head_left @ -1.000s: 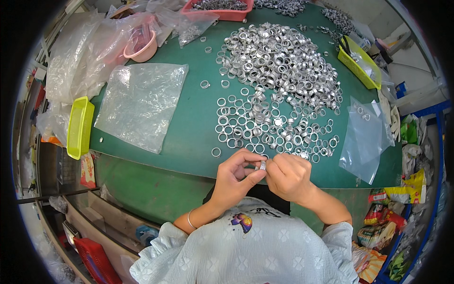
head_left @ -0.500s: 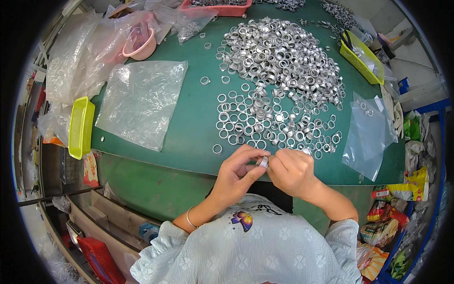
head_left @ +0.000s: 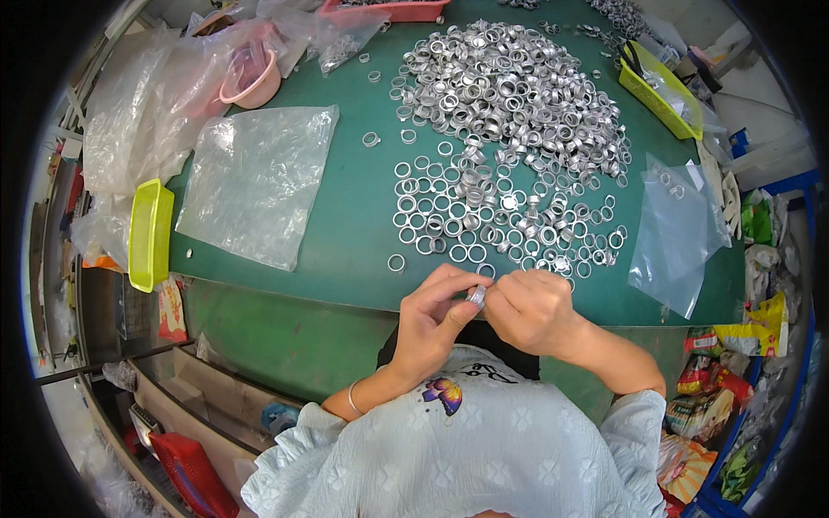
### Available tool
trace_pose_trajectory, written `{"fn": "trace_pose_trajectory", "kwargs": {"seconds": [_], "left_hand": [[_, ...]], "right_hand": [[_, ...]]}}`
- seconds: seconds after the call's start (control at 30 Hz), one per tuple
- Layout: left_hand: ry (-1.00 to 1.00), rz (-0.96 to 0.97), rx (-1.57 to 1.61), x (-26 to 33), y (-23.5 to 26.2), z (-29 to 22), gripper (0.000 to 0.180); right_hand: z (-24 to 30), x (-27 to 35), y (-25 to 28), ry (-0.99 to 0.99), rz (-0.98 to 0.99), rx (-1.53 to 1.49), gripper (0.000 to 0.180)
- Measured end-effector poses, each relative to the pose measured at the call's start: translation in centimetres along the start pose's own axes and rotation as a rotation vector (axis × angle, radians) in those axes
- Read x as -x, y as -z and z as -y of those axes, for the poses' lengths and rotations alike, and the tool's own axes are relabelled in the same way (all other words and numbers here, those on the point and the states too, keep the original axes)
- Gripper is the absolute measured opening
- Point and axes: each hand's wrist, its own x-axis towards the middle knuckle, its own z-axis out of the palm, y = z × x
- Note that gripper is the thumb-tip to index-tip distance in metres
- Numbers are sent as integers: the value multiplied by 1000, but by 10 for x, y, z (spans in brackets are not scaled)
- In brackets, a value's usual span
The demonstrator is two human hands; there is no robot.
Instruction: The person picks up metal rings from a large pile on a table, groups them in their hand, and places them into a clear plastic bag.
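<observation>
Just over the table's near edge, my left hand (head_left: 436,319) pinches a small silver metal ring (head_left: 477,295) between thumb and fingers. Against it my right hand (head_left: 528,312) is closed, knuckles up; its fingertips meet the ring's right side, and whatever they grip is hidden. Beyond my hands, many similar rings lie flat in a loose layer (head_left: 471,207). Behind that layer rises a large heap of silver rings (head_left: 518,86). One single ring (head_left: 396,262) lies apart to the left of my hands.
On the green table (head_left: 345,224), a clear plastic bag (head_left: 259,186) lies flat at left, another bag (head_left: 669,242) at right. A yellow basket (head_left: 150,235) stands at the left edge, a second yellow basket (head_left: 661,95) at far right. A pink bowl (head_left: 255,86) sits far left.
The table scene has shifted slightly in the view. My hands stay together around the ring, with only a small change in the right hand's pose.
</observation>
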Motion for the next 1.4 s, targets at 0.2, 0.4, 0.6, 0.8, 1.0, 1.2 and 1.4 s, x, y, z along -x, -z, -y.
{"fn": "trace_pose_trajectory", "kwargs": {"seconds": [0.2, 0.4, 0.6, 0.8, 1.0, 1.2, 1.4], "left_hand": [[-96, 70, -15, -17, 7, 3, 31], [-190, 54, -323, -19, 7, 4, 38], [-236, 38, -384, -16, 3, 0, 33], [-106, 14, -87, -9, 2, 1, 28], [-92, 140, -266, -21, 18, 1, 32], [27, -37, -330, -7, 33, 21, 44], [9, -183, -439, 4, 47, 31, 36]], "right_hand": [[0, -1, -1, -178, -39, -73, 14], [-3, 7, -7, -259, -29, -59, 13], [-2, 8, -7, -242, -116, -181, 13], [3, 3, -4, -239, -82, -241, 16], [2, 2, -8, -348, -39, -182, 13], [-3, 20, -25, -401, 113, -98, 11], [3, 47, -84, -369, 177, 29, 18]]}}
